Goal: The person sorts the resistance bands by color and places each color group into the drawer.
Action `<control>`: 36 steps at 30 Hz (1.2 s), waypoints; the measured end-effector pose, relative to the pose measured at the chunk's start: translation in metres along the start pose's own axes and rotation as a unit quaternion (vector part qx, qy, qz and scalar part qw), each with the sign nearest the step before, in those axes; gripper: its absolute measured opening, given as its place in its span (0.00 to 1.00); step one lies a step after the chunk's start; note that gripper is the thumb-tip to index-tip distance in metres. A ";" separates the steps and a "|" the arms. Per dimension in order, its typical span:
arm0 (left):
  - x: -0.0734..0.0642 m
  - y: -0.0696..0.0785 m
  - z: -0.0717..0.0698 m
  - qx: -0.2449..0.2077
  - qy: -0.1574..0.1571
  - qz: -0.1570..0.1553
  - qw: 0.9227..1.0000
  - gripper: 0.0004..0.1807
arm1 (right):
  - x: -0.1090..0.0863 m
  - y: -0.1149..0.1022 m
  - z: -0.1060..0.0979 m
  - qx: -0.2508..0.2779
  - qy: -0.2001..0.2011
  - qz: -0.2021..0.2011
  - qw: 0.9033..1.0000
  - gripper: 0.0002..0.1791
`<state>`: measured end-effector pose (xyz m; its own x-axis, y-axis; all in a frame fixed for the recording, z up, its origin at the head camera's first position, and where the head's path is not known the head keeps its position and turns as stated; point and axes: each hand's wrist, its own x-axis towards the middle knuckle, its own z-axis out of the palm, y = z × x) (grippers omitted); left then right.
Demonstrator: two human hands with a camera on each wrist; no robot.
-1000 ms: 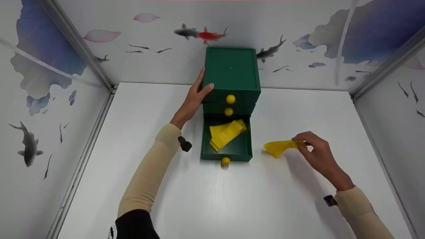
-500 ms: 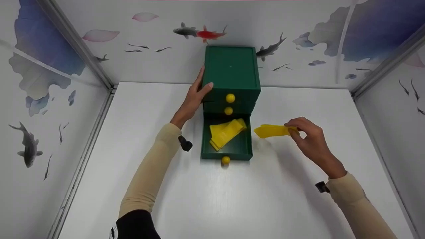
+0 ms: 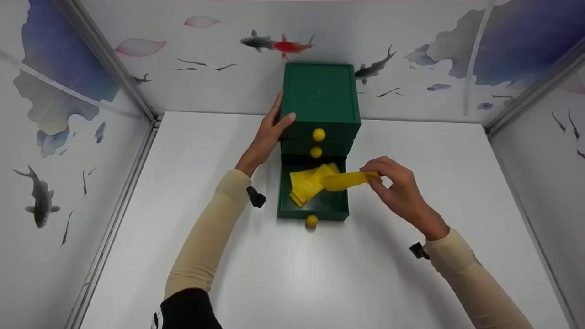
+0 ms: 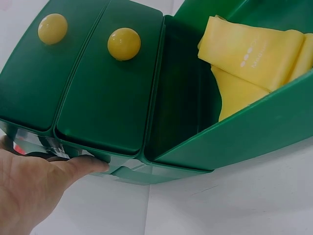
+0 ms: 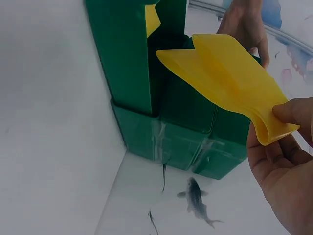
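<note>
A green drawer cabinet (image 3: 320, 93) stands at the back of the table, its bottom drawer (image 3: 290, 212) pulled out. My left hand (image 3: 267, 132) rests against the cabinet's left side, fingers straight, thumb at the front corner. In the drawer lie folded yellow resistance bands (image 4: 249, 54), one with white print. My right hand (image 3: 395, 187) pinches the end of another yellow resistance band (image 3: 343, 181) between thumb and fingers. That band's free end overlaps the drawer's right side in the head view. The right wrist view shows it folded over (image 5: 225, 73) in the fingers.
Two upper drawers with round yellow knobs (image 3: 318, 134) are closed. The open drawer's knob (image 3: 311, 221) faces the front of the white table (image 3: 292, 274). Walls painted with fish (image 3: 292, 46) enclose the table at the back and sides.
My right hand has moved left and away from me, bringing the pinched band from beside the drawer to over its right edge. My left hand stays on the cabinet.
</note>
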<state>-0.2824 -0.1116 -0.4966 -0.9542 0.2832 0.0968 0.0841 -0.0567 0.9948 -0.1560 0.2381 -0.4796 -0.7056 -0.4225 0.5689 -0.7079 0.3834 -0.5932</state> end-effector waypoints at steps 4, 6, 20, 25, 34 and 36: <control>0.000 0.000 0.000 -0.004 0.000 -0.001 1.000 0.44 | 0.001 -0.004 0.018 0.023 -0.030 -0.005 0.999 0.18; 0.001 -0.001 0.000 -0.005 0.000 -0.002 1.000 0.44 | 0.000 -0.006 0.027 0.029 -0.048 -0.007 0.998 0.18; 0.002 -0.001 0.000 -0.011 0.003 -0.013 1.000 0.45 | 0.005 0.015 0.065 0.030 -0.124 0.060 0.990 0.17; 0.002 0.000 0.000 -0.009 0.002 -0.010 1.000 0.45 | 0.011 0.025 0.073 0.021 -0.138 0.096 0.986 0.16; 0.001 -0.001 0.000 -0.008 0.000 -0.007 1.000 0.44 | 0.026 0.040 0.084 -0.028 -0.147 0.147 0.978 0.17; 0.001 -0.001 0.000 -0.005 0.000 -0.007 1.000 0.44 | 0.028 0.043 0.087 -0.045 -0.146 0.149 0.977 0.17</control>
<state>-0.2835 -0.1112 -0.4978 -0.9555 0.2835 0.0819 0.0667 -0.0629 0.9958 -0.2035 0.1713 -0.5382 -0.8512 -0.4914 0.1842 -0.4811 0.5906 -0.6479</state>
